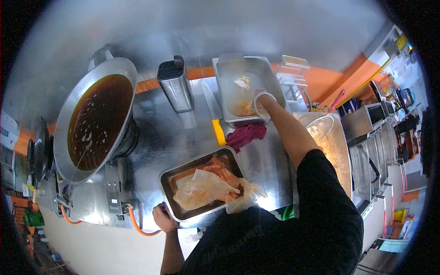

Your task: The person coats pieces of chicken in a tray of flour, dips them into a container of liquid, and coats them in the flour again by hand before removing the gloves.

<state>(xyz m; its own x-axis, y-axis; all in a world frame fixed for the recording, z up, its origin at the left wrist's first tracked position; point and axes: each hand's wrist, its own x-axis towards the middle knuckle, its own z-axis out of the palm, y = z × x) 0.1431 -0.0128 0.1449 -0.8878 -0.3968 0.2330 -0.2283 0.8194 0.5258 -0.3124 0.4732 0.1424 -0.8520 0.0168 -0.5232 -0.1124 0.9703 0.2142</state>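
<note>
My right hand (264, 104), in a clear plastic glove, reaches into the deep steel pan (229, 78) at the back. Its fingers are over pale orange food at the pan's bottom and are too hidden to make out. A small whitish piece (243, 82) lies higher up in that pan. My left hand (163, 217), bare, is at the counter's front edge with its fingers curled, beside the lower left corner of a shallow tray (168, 176). That tray holds reddish meat (215, 167) and a crumpled clear plastic bag (201, 190).
A wide wok (129, 68) of dark brown liquid stands on a burner at the left. A knife block (175, 87), a yellow-handled knife (218, 133) and a maroon cloth (246, 136) are mid-counter. A strainer (321, 126) lies over a tray at the right.
</note>
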